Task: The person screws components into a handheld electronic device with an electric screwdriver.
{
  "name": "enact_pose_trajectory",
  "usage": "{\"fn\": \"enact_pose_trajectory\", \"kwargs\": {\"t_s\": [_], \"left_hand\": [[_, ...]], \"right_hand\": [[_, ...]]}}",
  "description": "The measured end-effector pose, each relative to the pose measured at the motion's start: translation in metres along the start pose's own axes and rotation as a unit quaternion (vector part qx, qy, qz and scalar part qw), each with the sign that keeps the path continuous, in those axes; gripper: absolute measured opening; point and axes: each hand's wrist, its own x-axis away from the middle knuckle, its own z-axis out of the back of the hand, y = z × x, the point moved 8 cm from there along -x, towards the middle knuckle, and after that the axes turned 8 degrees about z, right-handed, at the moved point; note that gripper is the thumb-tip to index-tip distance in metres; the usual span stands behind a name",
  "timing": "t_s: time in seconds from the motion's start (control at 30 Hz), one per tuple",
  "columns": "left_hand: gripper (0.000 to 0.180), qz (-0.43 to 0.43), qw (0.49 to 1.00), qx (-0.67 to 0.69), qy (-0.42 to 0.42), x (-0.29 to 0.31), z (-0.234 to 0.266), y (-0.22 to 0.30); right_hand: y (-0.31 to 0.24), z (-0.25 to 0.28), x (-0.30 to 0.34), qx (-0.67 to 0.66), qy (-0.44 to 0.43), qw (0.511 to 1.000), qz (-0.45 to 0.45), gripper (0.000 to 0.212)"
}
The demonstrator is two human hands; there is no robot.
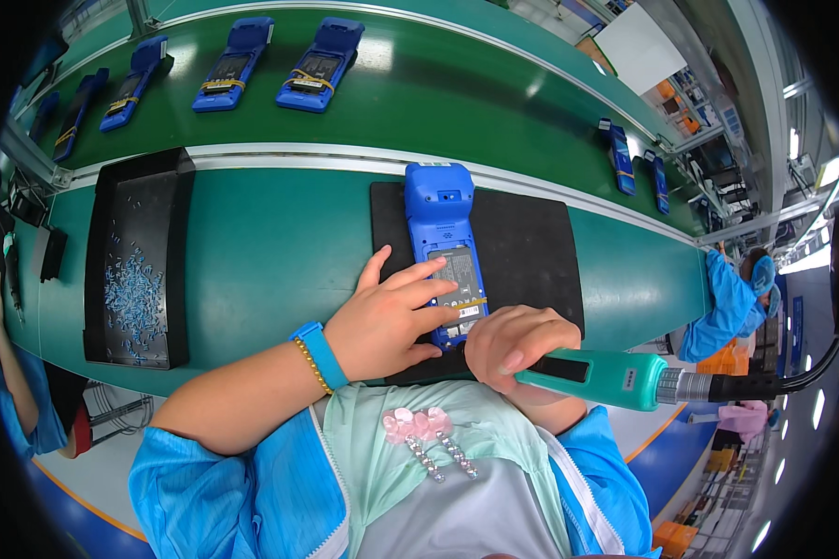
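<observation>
A blue handheld payment terminal lies back side up on a black mat, its battery bay uncovered and a yellow band round its lower part. Across the battery my left hand rests with fingers spread, pressing on the terminal without wrapping round it. My right hand is closed round a green electric screwdriver by the terminal's lower end. The screwdriver's handle points right, toward its black cable. Its tip is hidden behind my right hand.
On the left stands a black tray with many small bluish screws. Beyond the metal rail, a green conveyor carries several similar blue terminals. Other people's arms show at the far left and right.
</observation>
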Motion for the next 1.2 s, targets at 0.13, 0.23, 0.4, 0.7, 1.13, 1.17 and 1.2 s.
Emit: {"fn": "enact_pose_trajectory", "kwargs": {"t_s": [0.13,0.23,0.4,0.7,1.13,1.17,1.2], "left_hand": [[0.048,-0.001,1.0,0.004,0.004,-0.003,-0.003,0.002],[0.048,-0.004,1.0,0.002,0.001,-0.005,-0.005,0.004],[0.048,-0.008,1.0,-0.002,0.009,-0.006,-0.006,0.006],[0.014,-0.055,0.995,0.065,0.046,-0.006,-0.002,0.017],[0.015,0.258,0.831,-0.229,0.437,0.151,0.163,0.001],[0.016,0.313,0.792,-0.272,0.448,0.171,0.173,-0.008],[0.016,0.317,0.789,-0.276,0.448,0.187,0.177,-0.014]], "right_hand": [[-0.007,0.004,-0.003,0.03,0.015,0.999,0.008,0.016],[-0.014,0.01,-0.001,0.01,0.059,0.998,0.003,0.047],[-0.022,0.026,0.005,-0.043,0.06,0.997,0.025,0.064],[-0.029,0.023,-0.001,-0.068,0.052,0.995,0.051,0.059],[-0.068,0.07,0.019,-0.048,0.115,0.981,0.148,0.063],[-0.067,0.073,0.021,-0.051,0.118,0.98,0.149,0.063],[-0.065,0.074,0.019,-0.062,0.113,0.981,0.146,0.065]]}}
